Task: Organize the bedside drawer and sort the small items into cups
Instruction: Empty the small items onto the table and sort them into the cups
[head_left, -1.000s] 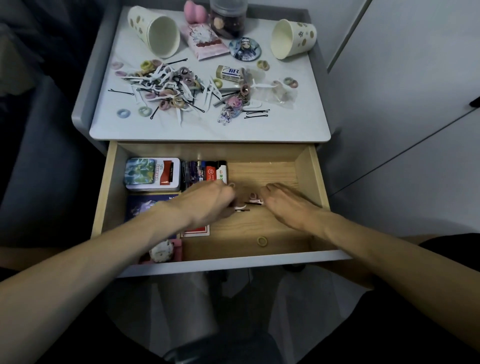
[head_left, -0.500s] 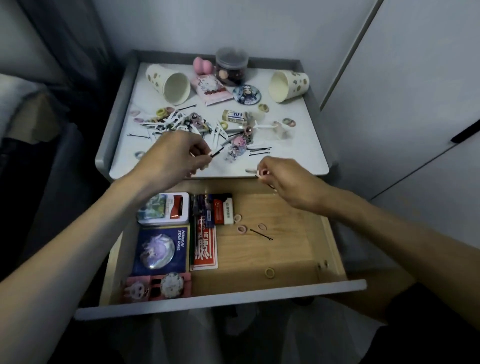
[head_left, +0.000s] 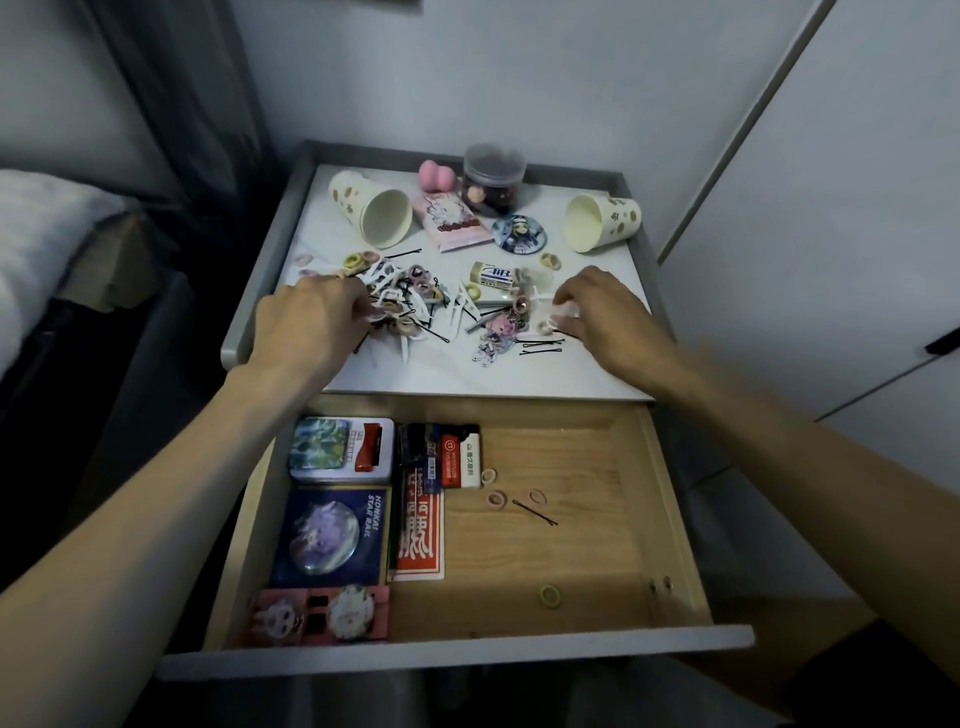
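— Left hand (head_left: 306, 327): palm down over the tabletop (head_left: 519, 376), fingers curled into the heap of hair ties and white clips (head_left: 410, 299); fingertips buried, so cannot tell whether gripping anything.

— And the right hand (head_left: 610, 312)?

— Also over the tabletop, to the right of the heap; thumb and fingers drawn narrow, pinching what looks like a pale clip (head_left: 565, 312).

— Cups?

— Two paper ones, both tipped on their sides at the back; left cup (head_left: 374, 215) with its mouth toward the camera, right cup (head_left: 602, 223) with its mouth toward the left; well apart from both hands.

— Between them?

— Pink sponge (head_left: 436, 174), dark lidded jar (head_left: 493, 179), pink packet (head_left: 452, 221), round badge (head_left: 518, 235); nearer the front, an eraser (head_left: 491, 274), a figure charm (head_left: 493, 340), and a few black bobby pins (head_left: 543, 347) just beside the right hand.

— Drawer?

— Drawer (head_left: 670, 519) pulled wide open below the tabletop; along its left side a tin (head_left: 340, 449), a blue card (head_left: 330, 538) and a red card pack (head_left: 420, 540); a pink strip of small figures (head_left: 322, 616) at the front left corner.

— Loose bits inside?

— Three pinkish hair ties (head_left: 497, 500) near the middle of the wooden floor; one black bobby pin (head_left: 535, 513) lying slantwise just beside them; one yellow hair tie (head_left: 550, 595) alone, near the front wall.
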